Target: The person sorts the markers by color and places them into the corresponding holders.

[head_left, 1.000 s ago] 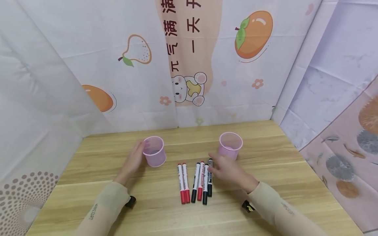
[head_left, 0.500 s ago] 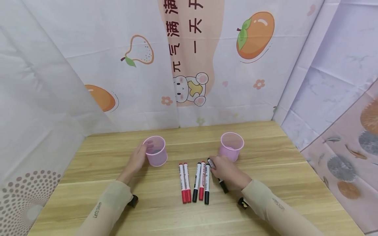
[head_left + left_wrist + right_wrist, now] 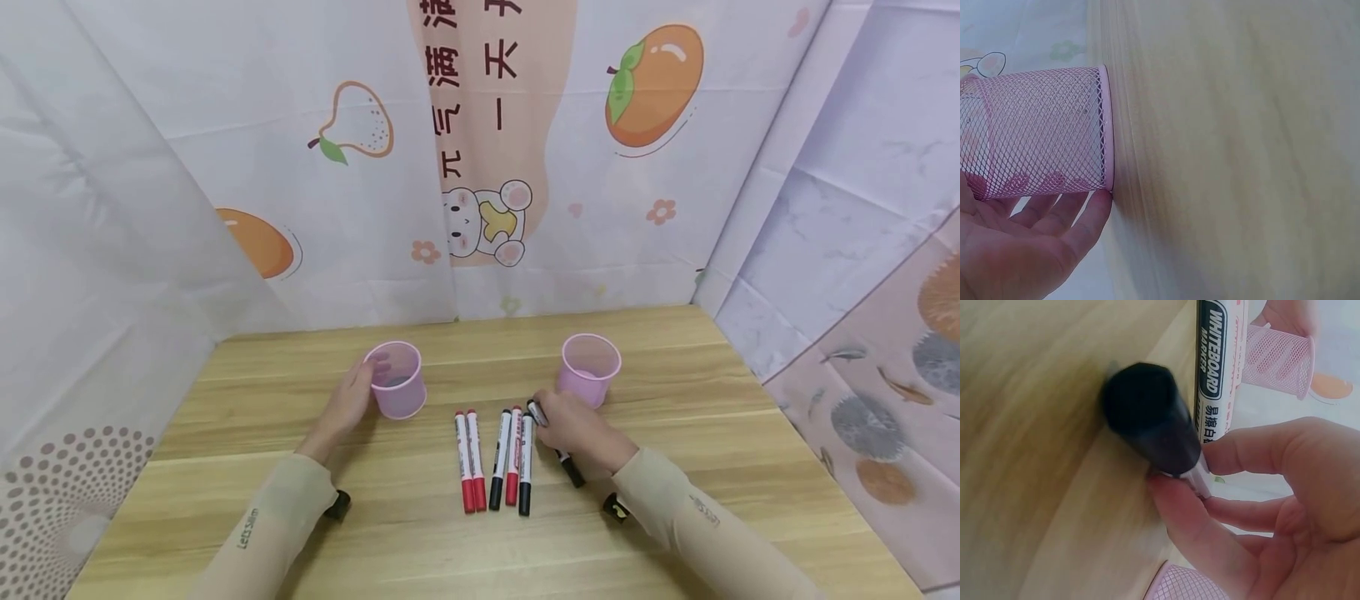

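Note:
In the head view my left hand (image 3: pixel 351 402) holds the side of a pink mesh pen cup (image 3: pixel 401 392). The left wrist view shows its fingers reaching behind the mesh wall (image 3: pixel 1041 131). My right hand (image 3: pixel 573 425) pinches a whiteboard marker (image 3: pixel 571 469) between thumb and fingers, its black end (image 3: pixel 1150 415) close to the right wrist camera. This marker slants low over the table beside several others: two red-capped markers (image 3: pixel 465 458) side by side, then a cluster with black-capped (image 3: pixel 498 458) and red-capped markers (image 3: pixel 513 458).
A second pink mesh pen cup (image 3: pixel 590 371) stands just beyond my right hand. The wooden table (image 3: pixel 405 533) meets a printed white curtain (image 3: pixel 360 292) at its back edge. Black wrist devices (image 3: pixel 339 506) sit under both sleeves.
My right hand has come down onto the rightmost marker, pinched it and tilted it away from the row. Fingers of my left hand have moved further around the pen cup.

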Demonstrator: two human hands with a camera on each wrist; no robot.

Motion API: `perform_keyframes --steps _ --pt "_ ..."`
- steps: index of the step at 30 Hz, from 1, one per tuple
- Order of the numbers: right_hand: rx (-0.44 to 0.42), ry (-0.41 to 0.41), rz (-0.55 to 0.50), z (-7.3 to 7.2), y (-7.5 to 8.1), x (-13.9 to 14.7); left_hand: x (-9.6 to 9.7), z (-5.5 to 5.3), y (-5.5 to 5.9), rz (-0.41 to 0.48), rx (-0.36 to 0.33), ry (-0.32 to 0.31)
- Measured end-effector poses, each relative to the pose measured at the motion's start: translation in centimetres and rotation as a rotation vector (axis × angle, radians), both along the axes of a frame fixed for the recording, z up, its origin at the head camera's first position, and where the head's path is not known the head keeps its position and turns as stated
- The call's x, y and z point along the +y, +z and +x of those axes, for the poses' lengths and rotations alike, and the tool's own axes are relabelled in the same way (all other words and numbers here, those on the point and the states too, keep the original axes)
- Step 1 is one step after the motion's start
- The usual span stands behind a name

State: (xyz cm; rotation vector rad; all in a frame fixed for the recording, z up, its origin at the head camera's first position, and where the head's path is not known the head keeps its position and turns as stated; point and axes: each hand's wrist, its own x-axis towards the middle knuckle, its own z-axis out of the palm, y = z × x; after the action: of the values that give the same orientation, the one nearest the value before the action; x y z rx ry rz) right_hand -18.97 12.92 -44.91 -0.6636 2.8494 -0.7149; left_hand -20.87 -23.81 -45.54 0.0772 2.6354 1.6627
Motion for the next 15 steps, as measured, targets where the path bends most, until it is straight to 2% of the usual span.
perform_keyframes --steps 3,10,15 --pt "0.007 0.005 0.004 0.03 0.05 0.00 -0.08 -0.03 0.00 0.008 0.010 -0.011" --pt "-0.016 0.011 -0.024 0.34 0.14 -0.09 -0.35 0.08 -0.17 -0.010 -0.026 -0.022" --pt "-0.005 0.015 -0.007 0.27 0.49 -0.14 -0.29 -0.03 0.31 -0.008 -0.049 -0.057"
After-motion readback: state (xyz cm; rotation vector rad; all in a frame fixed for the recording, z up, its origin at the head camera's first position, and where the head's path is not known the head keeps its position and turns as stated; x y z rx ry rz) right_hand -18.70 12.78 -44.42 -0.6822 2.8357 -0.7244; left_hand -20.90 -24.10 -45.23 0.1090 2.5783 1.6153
